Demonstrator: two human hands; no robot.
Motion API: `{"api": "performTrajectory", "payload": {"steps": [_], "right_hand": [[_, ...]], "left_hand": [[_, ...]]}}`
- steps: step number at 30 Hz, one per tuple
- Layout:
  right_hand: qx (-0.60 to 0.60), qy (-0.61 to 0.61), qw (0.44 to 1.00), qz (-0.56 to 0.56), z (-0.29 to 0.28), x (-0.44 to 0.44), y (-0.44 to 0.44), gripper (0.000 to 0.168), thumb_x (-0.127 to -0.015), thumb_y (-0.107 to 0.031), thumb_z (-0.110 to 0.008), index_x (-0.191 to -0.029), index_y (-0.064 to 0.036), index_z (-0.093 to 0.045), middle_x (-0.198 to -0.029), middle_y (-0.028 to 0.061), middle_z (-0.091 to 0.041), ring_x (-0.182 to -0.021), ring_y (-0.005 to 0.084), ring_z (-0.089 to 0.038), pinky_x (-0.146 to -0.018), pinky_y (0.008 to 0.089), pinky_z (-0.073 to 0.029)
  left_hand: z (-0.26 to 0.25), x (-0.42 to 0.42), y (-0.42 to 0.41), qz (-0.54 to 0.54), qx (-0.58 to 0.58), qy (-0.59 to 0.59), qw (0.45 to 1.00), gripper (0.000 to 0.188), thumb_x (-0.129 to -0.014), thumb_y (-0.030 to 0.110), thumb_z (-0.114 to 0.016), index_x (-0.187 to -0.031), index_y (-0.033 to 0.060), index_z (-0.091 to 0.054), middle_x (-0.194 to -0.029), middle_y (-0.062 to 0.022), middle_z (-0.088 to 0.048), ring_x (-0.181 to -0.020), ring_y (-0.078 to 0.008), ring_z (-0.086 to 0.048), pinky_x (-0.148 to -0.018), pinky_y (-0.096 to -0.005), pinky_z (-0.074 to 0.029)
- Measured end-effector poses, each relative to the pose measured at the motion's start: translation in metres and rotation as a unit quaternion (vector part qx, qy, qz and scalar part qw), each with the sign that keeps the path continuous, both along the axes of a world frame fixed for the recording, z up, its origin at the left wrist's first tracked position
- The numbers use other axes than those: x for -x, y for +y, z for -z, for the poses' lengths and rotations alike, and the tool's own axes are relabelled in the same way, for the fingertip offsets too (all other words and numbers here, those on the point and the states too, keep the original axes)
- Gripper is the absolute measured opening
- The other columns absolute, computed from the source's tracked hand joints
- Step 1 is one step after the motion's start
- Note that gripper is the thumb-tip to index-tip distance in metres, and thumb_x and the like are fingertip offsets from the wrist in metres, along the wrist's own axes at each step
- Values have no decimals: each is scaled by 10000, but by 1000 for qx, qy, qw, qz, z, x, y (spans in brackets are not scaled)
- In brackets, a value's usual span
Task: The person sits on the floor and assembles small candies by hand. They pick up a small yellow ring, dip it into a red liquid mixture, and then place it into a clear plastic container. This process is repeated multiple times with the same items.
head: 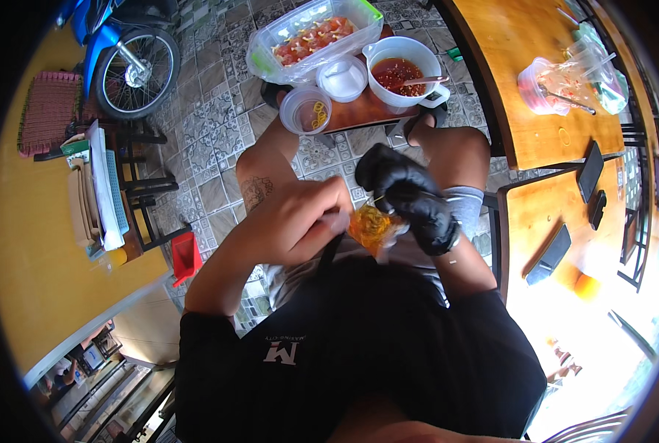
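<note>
A small clear plastic bag of orange-yellow sauce hangs in front of my lap, slightly blurred. My right hand, in a black glove, grips the bag's upper end, where a thin yellowish strand shows by the fingers. My bare left hand has its fingers curled against the bag's left side; blur hides whether they hold it. Beyond my knees, a low wooden stool bears a measuring jug of red chilli sauce with a spoon, a round tub with yellow rubber bands and a white-lidded container.
A plastic bin holding filled bags stands behind the jug. Wooden tables flank my right, bearing a tub of food and phones. Left are a yellow table, a motorbike wheel and a red dustpan.
</note>
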State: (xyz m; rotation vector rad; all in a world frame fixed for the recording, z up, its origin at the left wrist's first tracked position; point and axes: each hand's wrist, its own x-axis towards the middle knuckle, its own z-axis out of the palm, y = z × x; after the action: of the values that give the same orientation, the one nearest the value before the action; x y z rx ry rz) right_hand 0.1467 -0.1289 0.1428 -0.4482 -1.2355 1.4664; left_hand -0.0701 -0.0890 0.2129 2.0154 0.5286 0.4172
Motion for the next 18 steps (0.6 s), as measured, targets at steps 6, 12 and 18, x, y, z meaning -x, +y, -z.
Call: {"api": "performTrajectory", "payload": {"steps": [6, 12, 18], "right_hand": [[92, 41, 994, 46, 1, 1, -11, 152, -836, -120, -531, -876, 19, -577, -857, 77, -562, -735, 171, -517, -670, 292, -429], [283, 61, 954, 83, 3, 0, -14, 472, -863, -11, -527, -1334, -17, -542, -1087, 98, -689, -642, 82, -589, -544, 208, -439], [70, -239, 945, 211, 19, 5, -14, 433, -819, -27, -717, -1241, -47, -623, -999, 112, -705, -724, 120, -652, -619, 271, -519]], "left_hand": [[47, -23, -14, -162, -170, 20, 972, 62, -841, 13, -574, -877, 7, -524, -704, -146, -564, -610, -267, -584, -554, -337, -432], [81, -43, -22, -300, -5, -103, 948, 150, -897, 77, -623, -856, 27, -487, -699, -61, -588, -547, -142, -545, -494, -304, -417], [68, -59, -20, -308, 327, -226, 864, 156, -953, 148, -606, -847, 71, -521, -730, -45, -662, -430, 4, -412, -365, -145, -288]]}}
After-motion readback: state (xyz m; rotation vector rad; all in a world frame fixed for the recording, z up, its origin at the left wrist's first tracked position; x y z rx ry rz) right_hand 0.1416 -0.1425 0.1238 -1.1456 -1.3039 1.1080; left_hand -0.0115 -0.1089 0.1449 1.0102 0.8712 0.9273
